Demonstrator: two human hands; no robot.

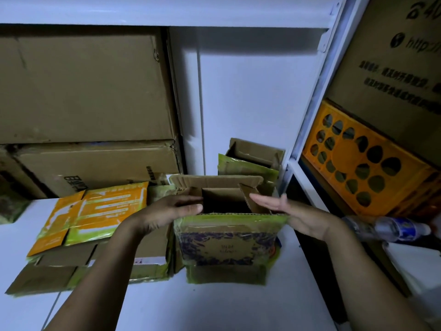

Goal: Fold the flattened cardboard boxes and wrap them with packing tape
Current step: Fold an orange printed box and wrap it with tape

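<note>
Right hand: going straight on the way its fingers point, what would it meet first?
Probably the raised side flap of the open box: the straight fingers of the right hand point leftward at it, seemingly touching. Beyond lies the left hand; depth is unclear.

Box (226,244): erected, upright on the tabletop (214,306), top open. Front panel brown with green edges and purple print. Rear flap raised; right flap tilted inward. Flattened boxes (95,211): stacked flat just left of it, top one orange and green. Second box (253,155): open, upright, behind at right.
</note>
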